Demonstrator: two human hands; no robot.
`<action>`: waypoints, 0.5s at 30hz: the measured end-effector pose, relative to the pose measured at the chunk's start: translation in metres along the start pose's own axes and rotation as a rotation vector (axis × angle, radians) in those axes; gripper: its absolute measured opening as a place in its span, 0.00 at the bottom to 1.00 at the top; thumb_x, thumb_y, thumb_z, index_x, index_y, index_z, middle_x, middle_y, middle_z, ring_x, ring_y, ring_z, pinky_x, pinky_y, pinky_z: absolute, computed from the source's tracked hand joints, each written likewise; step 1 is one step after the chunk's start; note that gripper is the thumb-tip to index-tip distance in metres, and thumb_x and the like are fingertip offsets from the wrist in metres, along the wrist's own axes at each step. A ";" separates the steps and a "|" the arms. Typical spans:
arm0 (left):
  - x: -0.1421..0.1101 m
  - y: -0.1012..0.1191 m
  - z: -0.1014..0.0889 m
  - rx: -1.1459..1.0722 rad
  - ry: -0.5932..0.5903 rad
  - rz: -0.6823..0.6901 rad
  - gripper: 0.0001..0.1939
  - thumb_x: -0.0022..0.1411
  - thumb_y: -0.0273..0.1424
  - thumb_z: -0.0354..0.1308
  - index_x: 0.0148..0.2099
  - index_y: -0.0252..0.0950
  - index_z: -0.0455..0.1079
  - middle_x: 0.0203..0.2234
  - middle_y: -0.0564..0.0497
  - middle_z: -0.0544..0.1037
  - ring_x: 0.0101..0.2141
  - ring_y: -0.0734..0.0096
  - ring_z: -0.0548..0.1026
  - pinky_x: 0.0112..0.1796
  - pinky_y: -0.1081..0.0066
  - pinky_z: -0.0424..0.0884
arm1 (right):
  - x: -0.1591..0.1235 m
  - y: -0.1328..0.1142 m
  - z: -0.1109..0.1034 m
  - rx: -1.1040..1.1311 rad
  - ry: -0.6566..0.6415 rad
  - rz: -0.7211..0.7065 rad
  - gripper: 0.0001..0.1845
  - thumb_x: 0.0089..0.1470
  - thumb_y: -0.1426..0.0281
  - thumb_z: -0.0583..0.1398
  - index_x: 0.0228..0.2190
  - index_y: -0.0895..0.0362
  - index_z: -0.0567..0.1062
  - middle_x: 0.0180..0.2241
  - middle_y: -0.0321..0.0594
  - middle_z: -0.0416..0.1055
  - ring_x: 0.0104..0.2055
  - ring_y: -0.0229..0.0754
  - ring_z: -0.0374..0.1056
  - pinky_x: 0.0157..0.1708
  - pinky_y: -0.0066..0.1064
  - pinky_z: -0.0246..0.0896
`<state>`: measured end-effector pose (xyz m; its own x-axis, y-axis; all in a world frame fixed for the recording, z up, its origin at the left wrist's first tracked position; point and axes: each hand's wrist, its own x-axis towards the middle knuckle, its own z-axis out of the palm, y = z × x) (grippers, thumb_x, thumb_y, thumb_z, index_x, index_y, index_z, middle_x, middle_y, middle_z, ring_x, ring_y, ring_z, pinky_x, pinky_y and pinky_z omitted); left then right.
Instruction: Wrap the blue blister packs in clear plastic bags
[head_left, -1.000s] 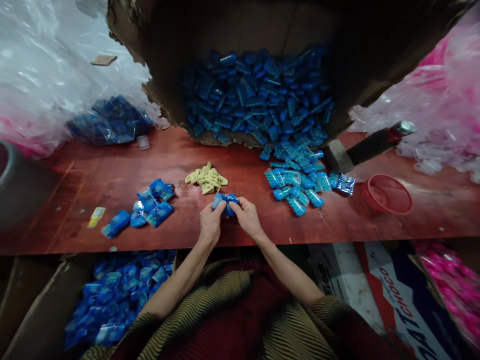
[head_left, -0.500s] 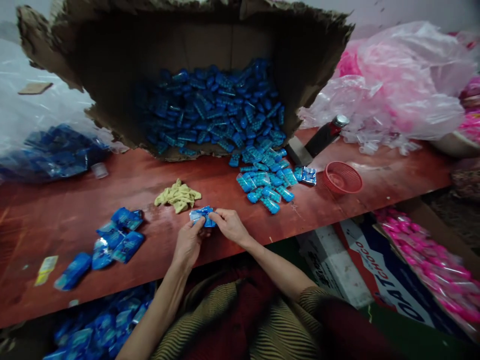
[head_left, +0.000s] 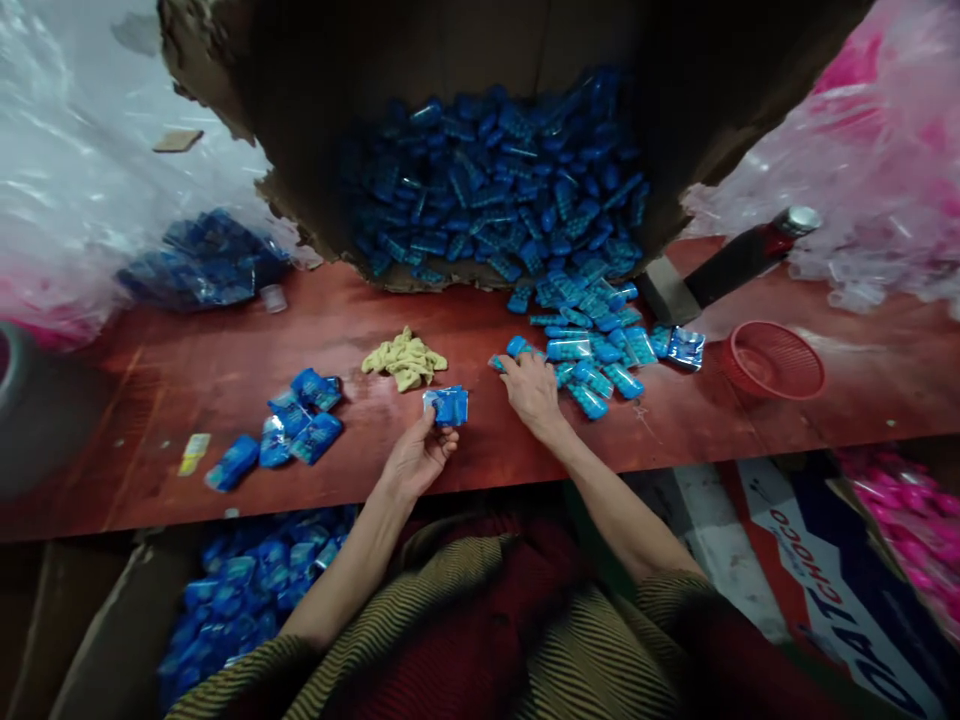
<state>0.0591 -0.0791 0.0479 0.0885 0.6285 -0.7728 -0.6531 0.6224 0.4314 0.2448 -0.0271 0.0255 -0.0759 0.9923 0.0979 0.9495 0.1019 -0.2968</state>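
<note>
My left hand (head_left: 416,455) pinches a small clear bag of blue pieces (head_left: 447,405) just above the red table (head_left: 150,390). My right hand (head_left: 531,390) has reached to the right and its fingers rest on the near edge of a loose heap of blue blister packs (head_left: 592,345); a blue pack lies under its fingertips. That heap spills out of a torn cardboard box (head_left: 480,150) lying on its side at the back. A crumpled yellow glove or cloth (head_left: 405,358) lies just beyond my left hand.
Several filled blue bags (head_left: 289,425) lie at the left. A red mesh basket (head_left: 772,360) and a dark bottle (head_left: 739,260) stand at the right. Plastic sacks flank the box. Below the table edge sits a box of blue bags (head_left: 240,590); a printed carton (head_left: 825,590) is at lower right.
Both hands held the small bag together before. Now my right hand has let go and moved right to the heap of blue packs, while my left keeps the bag.
</note>
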 end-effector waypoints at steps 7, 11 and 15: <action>0.006 -0.003 -0.003 -0.063 0.005 0.018 0.11 0.57 0.33 0.60 0.26 0.33 0.67 0.16 0.53 0.70 0.19 0.78 0.71 0.21 0.79 0.70 | -0.019 -0.003 -0.016 0.992 -0.097 0.136 0.19 0.56 0.61 0.53 0.45 0.58 0.70 0.26 0.35 0.69 0.27 0.38 0.65 0.28 0.30 0.61; 0.006 -0.005 0.000 -0.078 -0.005 0.038 0.10 0.60 0.32 0.57 0.27 0.33 0.67 0.16 0.53 0.70 0.19 0.78 0.71 0.22 0.79 0.72 | -0.038 -0.023 -0.028 1.225 -0.235 0.105 0.17 0.54 0.60 0.56 0.42 0.58 0.70 0.23 0.32 0.66 0.23 0.33 0.63 0.23 0.25 0.58; 0.003 -0.005 0.003 -0.103 -0.020 0.060 0.13 0.63 0.31 0.52 0.27 0.32 0.67 0.15 0.52 0.70 0.18 0.77 0.72 0.22 0.78 0.72 | -0.046 -0.031 -0.025 1.172 -0.221 0.026 0.15 0.54 0.64 0.56 0.43 0.57 0.71 0.30 0.36 0.71 0.30 0.35 0.67 0.30 0.26 0.62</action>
<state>0.0648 -0.0788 0.0452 0.0612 0.6734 -0.7368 -0.7312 0.5327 0.4261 0.2262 -0.0774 0.0543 -0.2204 0.9740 -0.0527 0.1041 -0.0303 -0.9941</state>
